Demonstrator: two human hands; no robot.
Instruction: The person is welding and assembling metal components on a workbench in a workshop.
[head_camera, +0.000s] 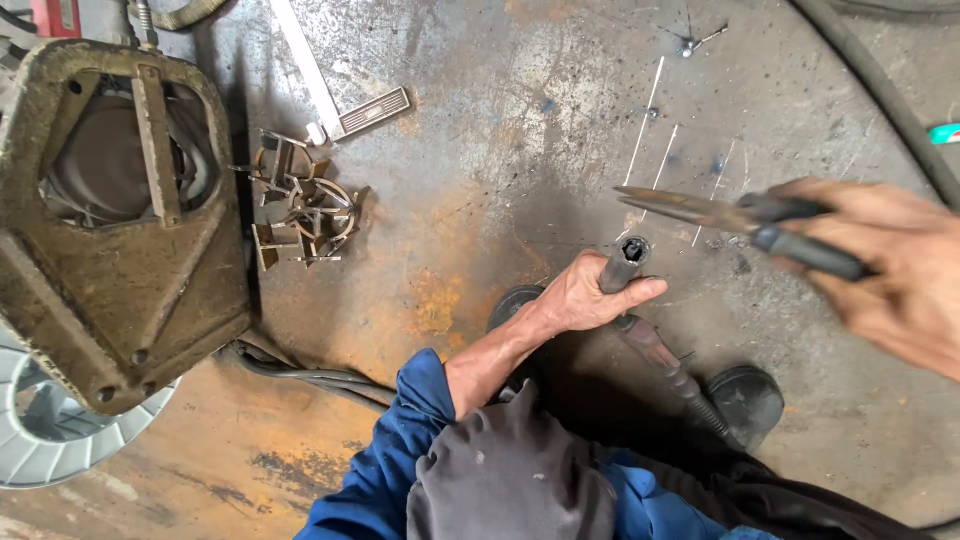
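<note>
The left hand (585, 295) has its grip wrapped tight round the upper end of a welding torch (625, 262), fingers curled over the dark tube so that the open, round nozzle points up toward the camera. Below the hand the torch's handle and ribbed hose (680, 380) run down and to the right, past a black shoe (748, 400) on the floor. The blue sleeve (400, 440) of that arm comes up from the bottom edge, beside a grey knee.

The right hand (890, 270), blurred, has its grip closed round the dark handles of a pair of long-nosed pliers (700, 208). The pliers' thin rusty jaws lie together and point left, their tip just above and to the right of the torch nozzle, not touching it.

All of this is over a stained, rust-patched steel floor (480, 180) marked with white chalk lines above the torch. Left of the torch, well apart from it, lies a small heap of cut metal scraps and rings (305, 205). Farther left again stands a heavy rusted cast housing (110, 210), with a pale finned wheel (50, 440) below it. A flat metal bar (310, 70) lies above the scraps, and a thick black cable (880, 90) crosses the floor up and to the right of the torch.
</note>
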